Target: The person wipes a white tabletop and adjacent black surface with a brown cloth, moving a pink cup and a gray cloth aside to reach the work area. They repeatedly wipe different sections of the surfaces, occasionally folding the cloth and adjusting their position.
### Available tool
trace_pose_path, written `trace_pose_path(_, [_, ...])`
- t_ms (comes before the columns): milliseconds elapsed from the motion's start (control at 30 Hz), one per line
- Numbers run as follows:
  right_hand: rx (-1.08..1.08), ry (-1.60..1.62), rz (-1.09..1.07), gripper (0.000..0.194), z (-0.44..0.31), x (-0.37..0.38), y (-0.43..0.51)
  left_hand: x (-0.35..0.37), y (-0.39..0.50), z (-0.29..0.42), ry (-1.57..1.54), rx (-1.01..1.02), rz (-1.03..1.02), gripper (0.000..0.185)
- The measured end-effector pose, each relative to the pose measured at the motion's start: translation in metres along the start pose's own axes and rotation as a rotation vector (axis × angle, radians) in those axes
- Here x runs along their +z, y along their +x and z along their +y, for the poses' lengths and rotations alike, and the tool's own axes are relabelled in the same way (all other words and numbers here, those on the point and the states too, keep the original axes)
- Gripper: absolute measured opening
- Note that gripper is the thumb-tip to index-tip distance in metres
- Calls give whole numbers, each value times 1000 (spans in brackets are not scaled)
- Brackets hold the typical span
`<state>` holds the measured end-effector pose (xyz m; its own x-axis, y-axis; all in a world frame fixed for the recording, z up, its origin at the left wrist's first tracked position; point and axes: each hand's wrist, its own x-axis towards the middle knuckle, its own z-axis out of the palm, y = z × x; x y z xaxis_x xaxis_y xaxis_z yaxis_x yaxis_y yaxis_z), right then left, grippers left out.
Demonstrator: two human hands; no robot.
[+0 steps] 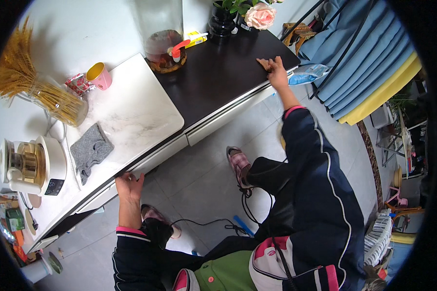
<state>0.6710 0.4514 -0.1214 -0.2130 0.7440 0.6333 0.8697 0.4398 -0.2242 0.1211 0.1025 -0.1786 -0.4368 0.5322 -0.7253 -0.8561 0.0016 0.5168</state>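
My left hand [129, 186] is at the front edge of a low cabinet, its fingertips at the top of a white drawer front [153, 157]; part of the fingers is hidden under the edge. Near the right end of the dark cabinet top [211, 72], my right hand [275, 72] rests with fingers spread and nothing in it. A white marbled board [131, 112] lies on the cabinet top, bearing a folded grey cloth [91, 147] and a pink cup [99, 76]. Behind them stands a glass dispenser [164, 40] with a red tap.
A glass jar of dried wheat [63, 103] and an electric glass kettle [32, 165] stand at the left. A black vase [222, 22] holds pink roses at the back. Blue and yellow cloths [360, 65] hang at the right. A black cord [204, 220] runs over the tiled floor.
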Motion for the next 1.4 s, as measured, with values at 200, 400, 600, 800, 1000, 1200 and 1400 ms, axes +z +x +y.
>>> trace_pose_path(200, [95,874,276,15,-120,35,-32,1,-13,4,21,23,4,5])
trace_pose_path(400, [-69,502,-78,26,-235,-9,-112,-20,11,10,38,-6,-18,16])
trace_pose_path(600, [226,694,-629,35,-205,15,-183,-16,15,10,133,-52,-97,38])
trace_pose_path(800, [871,757,-672,35,-200,47,-131,13,-40,4,107,-152,-183,43])
trace_pose_path(1000, [932,800,-606,35,-193,71,-129,12,-38,8,99,-177,-249,30])
trace_pose_path(1200, [690,920,-588,43,-178,52,-124,10,-32,12,135,-133,-228,24])
trace_pose_path(1400, [631,887,336,33,-52,-8,-70,27,-40,5,124,-149,-223,30])
